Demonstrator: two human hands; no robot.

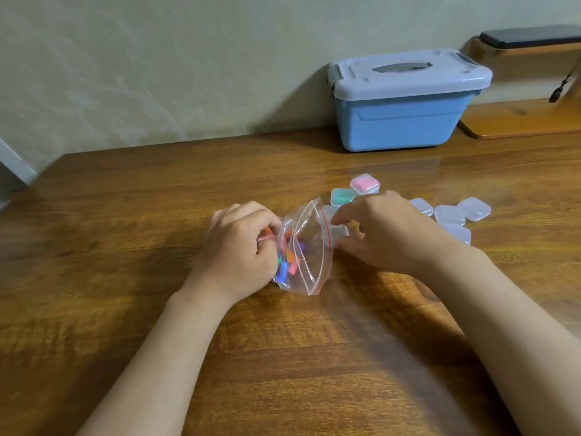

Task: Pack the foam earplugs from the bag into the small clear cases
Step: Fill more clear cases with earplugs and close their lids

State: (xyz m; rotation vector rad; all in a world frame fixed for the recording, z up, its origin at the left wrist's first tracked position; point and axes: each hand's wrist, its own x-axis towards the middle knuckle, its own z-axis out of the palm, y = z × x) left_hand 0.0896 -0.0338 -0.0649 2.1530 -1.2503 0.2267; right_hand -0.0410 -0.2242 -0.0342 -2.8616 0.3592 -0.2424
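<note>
Okay, reading it off my feed, left to right. On the wooden table [125, 199], the left hand [242, 243] has its fingers curled tight around the closed bottom end of the zip bag [309, 262], bunching the plastic. The foam earplugs [287, 256] are all packed into that gripped end: orange, blue, pink and purple, pressed up against the fingers. The bag's red-striped mouth gapes open toward the right. Just at that mouth sits one clear case [341, 232], pinched between the thumb and forefinger of the right hand [383, 231]. It's blurry there, so I can't tell whether its lid is up. Behind the right hand are two filled cases touching each other, a green case [341, 196] and a pink case [364, 183]. Further back, against the wall, stands a blue storage box [405, 102] with its lid latched. Right of the hand, a cluster of empty cases [449, 215] lies flat and closed, some touching. At the far right edge there's a wooden stand [522, 118] with a dark pad [531, 39] on top.
</note>
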